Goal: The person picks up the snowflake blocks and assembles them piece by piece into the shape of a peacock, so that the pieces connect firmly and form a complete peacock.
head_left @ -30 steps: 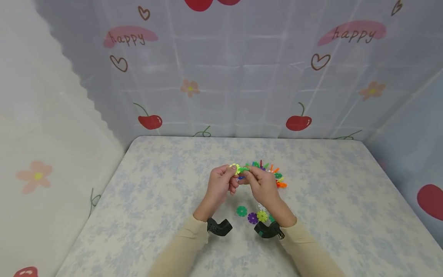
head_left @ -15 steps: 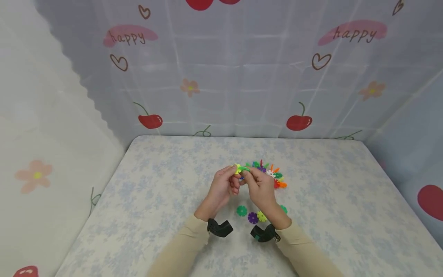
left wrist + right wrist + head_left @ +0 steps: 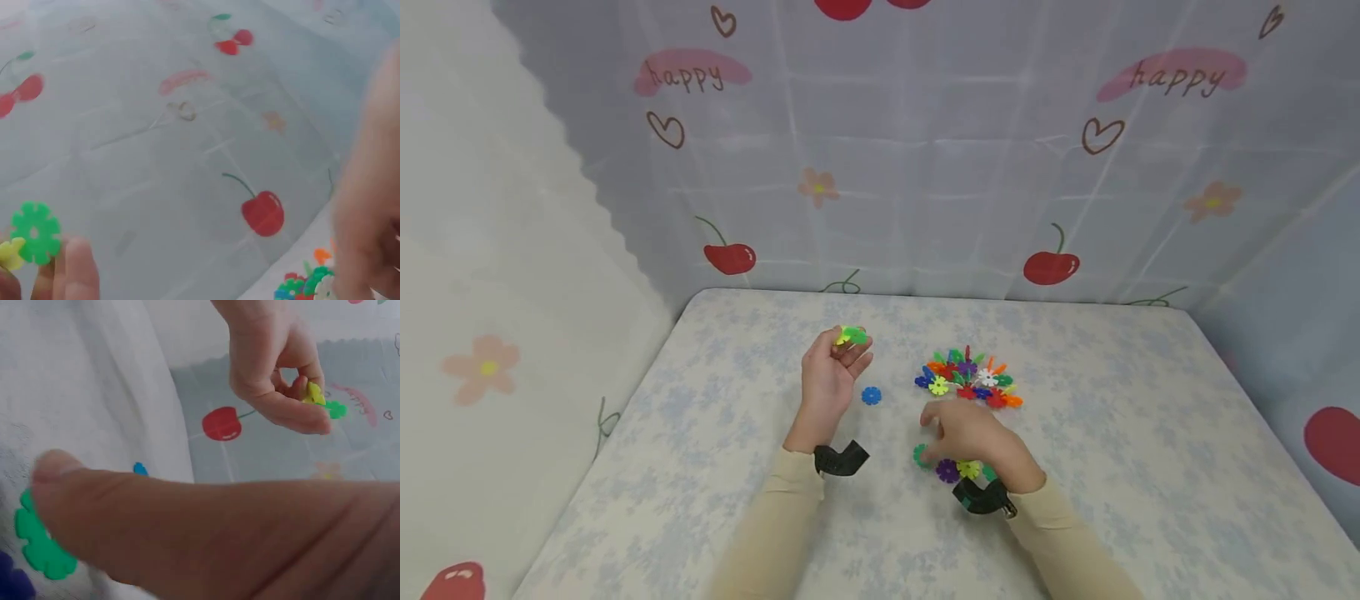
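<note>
My left hand (image 3: 826, 387) is raised over the table and pinches two flower-shaped plastic discs joined together. One is a yellow disc (image 3: 315, 394), the other a green disc (image 3: 37, 219) that sticks out past the fingers. Lower and to the right, my right hand (image 3: 968, 432) hangs over a darker green disc (image 3: 919, 456) lying on the table. Its thumb (image 3: 59, 472) partly covers that disc in the right wrist view; whether they touch I cannot tell. The right fingers are bent loosely, with nothing visible between them.
By the right hand lie a purple disc (image 3: 947, 472), a yellow-green disc (image 3: 970, 470) and another green disc (image 3: 989, 473). A blue disc (image 3: 871, 396) sits between the hands. Farther back stands a colorful cluster of joined discs (image 3: 967, 367).
The hands have parted. My left hand has moved left and up with the joined yellow and green discs; my right hand has let go and come down toward the loose discs. The blue disc is now visible.
</note>
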Demonstrator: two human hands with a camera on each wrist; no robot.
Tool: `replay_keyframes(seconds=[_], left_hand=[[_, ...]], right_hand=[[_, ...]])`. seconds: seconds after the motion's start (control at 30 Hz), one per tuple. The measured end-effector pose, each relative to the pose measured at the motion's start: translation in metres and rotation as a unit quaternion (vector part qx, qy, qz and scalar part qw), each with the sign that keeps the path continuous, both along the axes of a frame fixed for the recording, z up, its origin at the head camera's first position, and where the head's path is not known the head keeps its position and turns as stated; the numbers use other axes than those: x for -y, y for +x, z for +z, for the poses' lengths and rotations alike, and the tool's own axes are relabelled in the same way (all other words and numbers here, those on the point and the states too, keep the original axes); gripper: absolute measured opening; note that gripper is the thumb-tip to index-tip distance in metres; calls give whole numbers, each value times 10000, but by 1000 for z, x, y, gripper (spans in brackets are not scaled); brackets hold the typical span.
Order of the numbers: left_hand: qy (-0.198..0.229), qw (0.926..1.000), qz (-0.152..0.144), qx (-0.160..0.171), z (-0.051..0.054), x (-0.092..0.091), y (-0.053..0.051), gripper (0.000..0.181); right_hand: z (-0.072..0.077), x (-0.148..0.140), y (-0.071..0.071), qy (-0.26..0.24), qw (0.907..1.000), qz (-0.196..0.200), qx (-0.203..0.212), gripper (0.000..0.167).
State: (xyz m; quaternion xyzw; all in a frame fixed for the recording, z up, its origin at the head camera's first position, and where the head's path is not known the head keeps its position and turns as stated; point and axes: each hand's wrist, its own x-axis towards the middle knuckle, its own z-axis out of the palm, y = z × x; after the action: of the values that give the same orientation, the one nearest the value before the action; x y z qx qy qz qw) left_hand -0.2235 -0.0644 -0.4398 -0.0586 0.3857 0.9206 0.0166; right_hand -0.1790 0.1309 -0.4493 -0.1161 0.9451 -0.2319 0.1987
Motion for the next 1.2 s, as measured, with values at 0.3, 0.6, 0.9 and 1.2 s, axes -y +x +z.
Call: replay_keyframes(seconds=[0.3,0.6,0.9,1.2], left_hand=[[-219,9963,-825,23,-3,3,3,21],[-3366,9316,-637,-1213,8,-19,23,40],[-3426,9288,-74,-1409,10,-28,31,44],[-3576,9204,13,-1581,7,-29,33,45]], right_hand=[[-23,-5,-4,-281,9960,778,330,28],[7,-7,0,-3025,8808,363,-3623,12],[8,-1,0,-2976,8080,745,-5029,8],[5,4,1,-3013,7834,856,-5368,36]])
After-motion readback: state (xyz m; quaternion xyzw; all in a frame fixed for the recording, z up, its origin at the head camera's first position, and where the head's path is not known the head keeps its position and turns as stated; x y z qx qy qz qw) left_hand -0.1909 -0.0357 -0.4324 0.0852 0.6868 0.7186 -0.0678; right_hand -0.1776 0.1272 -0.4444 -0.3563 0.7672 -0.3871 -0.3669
